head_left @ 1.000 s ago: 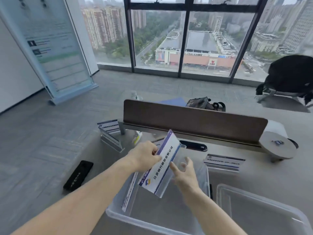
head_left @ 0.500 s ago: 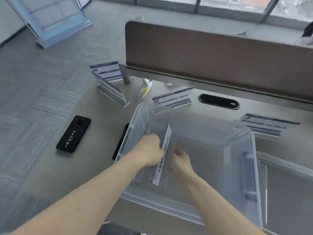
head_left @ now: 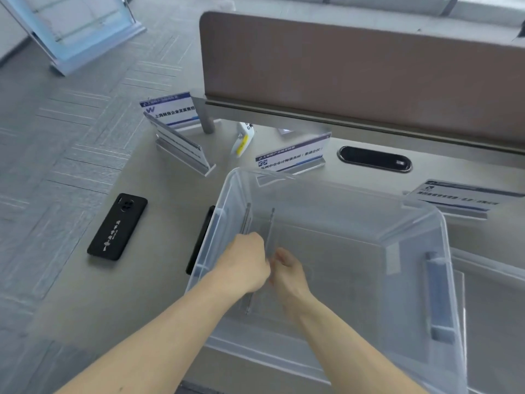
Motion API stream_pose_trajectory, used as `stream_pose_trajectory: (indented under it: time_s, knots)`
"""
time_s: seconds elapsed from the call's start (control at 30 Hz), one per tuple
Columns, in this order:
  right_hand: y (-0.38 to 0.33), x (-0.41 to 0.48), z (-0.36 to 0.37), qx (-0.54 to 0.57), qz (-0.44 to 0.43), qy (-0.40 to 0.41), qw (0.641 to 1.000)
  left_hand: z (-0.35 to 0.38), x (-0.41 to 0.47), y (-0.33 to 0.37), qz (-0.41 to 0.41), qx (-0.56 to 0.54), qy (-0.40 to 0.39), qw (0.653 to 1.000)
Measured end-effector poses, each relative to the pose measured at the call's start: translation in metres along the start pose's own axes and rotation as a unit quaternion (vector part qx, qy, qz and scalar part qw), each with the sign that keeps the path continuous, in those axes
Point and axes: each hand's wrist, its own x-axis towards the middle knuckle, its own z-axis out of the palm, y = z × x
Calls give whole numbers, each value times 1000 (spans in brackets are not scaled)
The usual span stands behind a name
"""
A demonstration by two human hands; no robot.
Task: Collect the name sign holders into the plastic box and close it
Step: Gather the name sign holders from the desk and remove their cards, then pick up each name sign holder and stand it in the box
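A clear plastic box (head_left: 437, 223) stands open on the grey desk. Both my hands are inside it near its left wall. My left hand (head_left: 244, 263) and my right hand (head_left: 289, 271) pinch a name sign holder (head_left: 270, 226) that stands on edge on the box floor. A second holder (head_left: 245, 217) leans beside it against the left wall. Outside the box stand other sign holders: two at the far left (head_left: 181, 143), one behind the box (head_left: 292, 157), one at the right (head_left: 457, 197).
A black phone (head_left: 118, 226) lies on the desk left of the box, and a dark flat object (head_left: 200, 240) rests against the box's left side. The clear lid (head_left: 488, 308) lies to the right. A brown partition (head_left: 355, 66) with a cable slot (head_left: 373, 159) runs behind.
The view has tilted down from the windows to the desk. My hands have lowered the sign holder from above the box to its floor, where it now stands edge-on.
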Motion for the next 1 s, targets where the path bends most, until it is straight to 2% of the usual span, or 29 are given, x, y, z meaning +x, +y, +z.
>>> stream_pose_trajectory:
  time_s: [0.2,0.3,0.4,0.53,0.67,0.83,1.0]
  knots:
    - [1,-2,-3,28,-1,-34,999,-3,-1,-2,2,1,14,1000]
    - [-6,-9,-8,13,1,6,1000,-10,-7,2,11,17,35,999]
    - [-31,-30,-28,-15,-54,55,997,-28,-20,10,30,51,120,991]
    - [-88,-73,-79,-27,-144,87,985,-73,-52,51,102,-49,178,977]
    - [-157,-116,-144,-8,-230,154,961,-114,-71,119,216,-136,217,942]
    - [-197,-152,-236,15,-267,232,935,-133,-83,210,307,-175,188,917]
    - [-190,-145,-322,34,-245,303,920,-113,-65,274,308,-189,131,923]
